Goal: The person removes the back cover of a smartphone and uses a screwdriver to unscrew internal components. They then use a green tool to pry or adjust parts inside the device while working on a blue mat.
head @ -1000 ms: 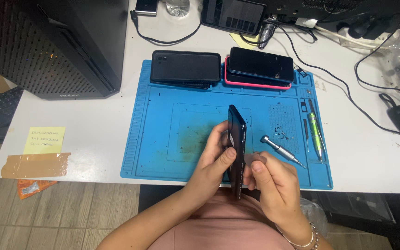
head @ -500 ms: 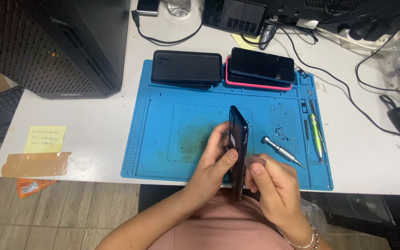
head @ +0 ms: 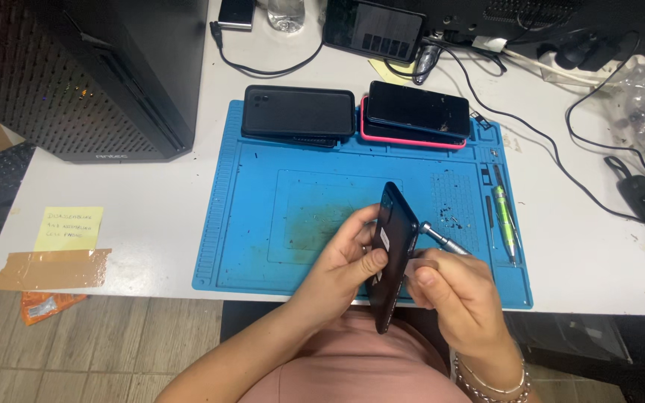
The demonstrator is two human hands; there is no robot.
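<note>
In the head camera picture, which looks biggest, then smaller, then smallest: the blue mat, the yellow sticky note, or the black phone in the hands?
1. Blue mat, by far the largest.
2. Black phone, held edge-on and nearer the camera, so its size is less sure.
3. Yellow sticky note, smallest.

Left hand (head: 341, 265) raised from lower centre, fingers curled, thumb pressed forward in a grip, right hand (head: 453, 291) beside it, fingers bent inward, wrist braceleted
</note>
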